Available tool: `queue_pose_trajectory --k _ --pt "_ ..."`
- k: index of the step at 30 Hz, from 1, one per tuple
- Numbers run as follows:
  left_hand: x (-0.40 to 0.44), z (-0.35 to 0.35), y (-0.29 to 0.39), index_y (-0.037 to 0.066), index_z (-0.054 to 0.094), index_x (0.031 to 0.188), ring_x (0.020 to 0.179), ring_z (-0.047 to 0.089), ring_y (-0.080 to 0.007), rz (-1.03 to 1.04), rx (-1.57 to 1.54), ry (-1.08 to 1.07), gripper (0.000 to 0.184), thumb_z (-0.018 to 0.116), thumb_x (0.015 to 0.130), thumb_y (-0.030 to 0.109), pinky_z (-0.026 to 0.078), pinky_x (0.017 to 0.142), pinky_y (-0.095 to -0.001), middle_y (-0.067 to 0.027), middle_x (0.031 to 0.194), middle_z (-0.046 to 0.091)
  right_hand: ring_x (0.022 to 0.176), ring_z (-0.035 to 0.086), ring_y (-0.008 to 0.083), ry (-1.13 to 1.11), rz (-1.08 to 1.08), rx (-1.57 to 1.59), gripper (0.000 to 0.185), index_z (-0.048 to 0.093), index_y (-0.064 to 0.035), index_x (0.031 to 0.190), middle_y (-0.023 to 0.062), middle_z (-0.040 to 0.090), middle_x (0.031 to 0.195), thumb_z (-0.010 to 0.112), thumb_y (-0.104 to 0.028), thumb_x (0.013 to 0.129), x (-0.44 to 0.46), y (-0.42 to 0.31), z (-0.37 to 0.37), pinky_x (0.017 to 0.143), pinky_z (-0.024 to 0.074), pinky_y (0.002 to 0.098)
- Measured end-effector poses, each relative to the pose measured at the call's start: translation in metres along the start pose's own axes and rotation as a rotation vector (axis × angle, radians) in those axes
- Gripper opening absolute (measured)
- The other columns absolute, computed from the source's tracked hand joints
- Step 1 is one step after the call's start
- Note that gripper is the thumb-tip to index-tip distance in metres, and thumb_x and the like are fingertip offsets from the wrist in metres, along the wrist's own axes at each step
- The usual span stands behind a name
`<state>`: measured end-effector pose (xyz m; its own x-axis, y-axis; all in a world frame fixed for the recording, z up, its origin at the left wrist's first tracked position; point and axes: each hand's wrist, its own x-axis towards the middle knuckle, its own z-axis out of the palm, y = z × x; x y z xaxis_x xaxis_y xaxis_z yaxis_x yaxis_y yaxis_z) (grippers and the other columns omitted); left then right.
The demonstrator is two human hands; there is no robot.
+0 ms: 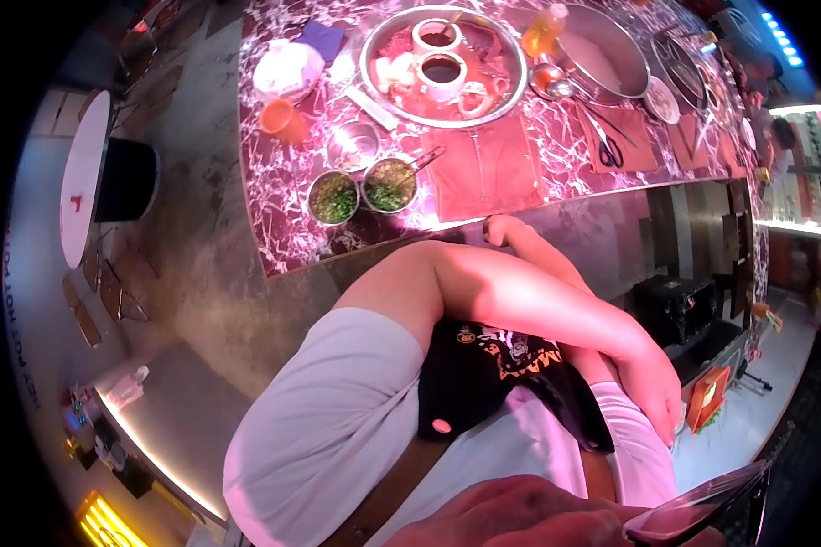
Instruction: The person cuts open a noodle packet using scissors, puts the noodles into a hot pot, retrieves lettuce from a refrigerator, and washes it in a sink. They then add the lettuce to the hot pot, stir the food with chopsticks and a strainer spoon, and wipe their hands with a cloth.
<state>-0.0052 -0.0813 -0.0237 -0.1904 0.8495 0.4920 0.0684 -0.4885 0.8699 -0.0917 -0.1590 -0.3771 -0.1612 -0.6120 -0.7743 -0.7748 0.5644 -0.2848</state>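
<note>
The person's left hand (652, 387) lies slack on the right arm (587, 365), grasping nothing visible — right hand (499, 230) near the cloth (488, 182), upper centre, grip unclear. Work seems idle: cups (309, 205) filled, upper left; basin (442, 122) food apparently unfinished.

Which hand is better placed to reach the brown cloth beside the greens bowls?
Probably the right hand: it is close to the brown cloth and the edge of the table, while the left hand lies farther back.
</note>
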Motion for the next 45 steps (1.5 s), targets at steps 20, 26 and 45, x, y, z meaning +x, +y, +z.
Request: queue_pose_trajectory --k 20,26,45 --pt "0.130 0.037 -0.071 -0.002 0.060 0.099 0.086 0.055 -0.0168 -0.234 -0.364 -0.736 0.029 0.055 0.091 0.025 0.043 0.075 -0.0303 -0.0096 0.087 0.058 0.097 0.061 0.0296 0.322 0.104 0.849 0.032 0.066 -0.0073 0.103 0.0156 0.065 0.103 0.060 -0.031 0.082 -0.282 0.044 0.108 0.084 0.0475 0.0380" --pt "0.192 0.037 -0.124 0.001 0.057 0.082 0.071 0.050 -0.0082 -0.373 -0.255 -0.732 0.021 0.056 0.089 0.021 0.041 0.064 -0.0243 -0.0002 0.074 0.054 0.093 0.062 0.0276 0.553 0.236 0.960 0.030 0.067 -0.0076 0.100 0.0149 0.066 0.100 0.060 -0.031 0.083 -0.301 0.112 0.177 0.082 0.0483 0.0374" --pt "-0.147 -0.143 -0.340 0.002 0.058 0.076 0.067 0.053 -0.0110 -1.230 0.224 0.752 0.026 0.053 0.092 0.022 0.041 0.065 -0.0245 -0.0023 0.072 0.058 0.056 0.062 0.0292 0.391 1.622 2.158 0.021 0.066 -0.0022 0.073 0.0183 0.063 0.070 0.051 -0.017 0.077 -0.276 0.052 0.638 0.055 0.0517 0.0399"
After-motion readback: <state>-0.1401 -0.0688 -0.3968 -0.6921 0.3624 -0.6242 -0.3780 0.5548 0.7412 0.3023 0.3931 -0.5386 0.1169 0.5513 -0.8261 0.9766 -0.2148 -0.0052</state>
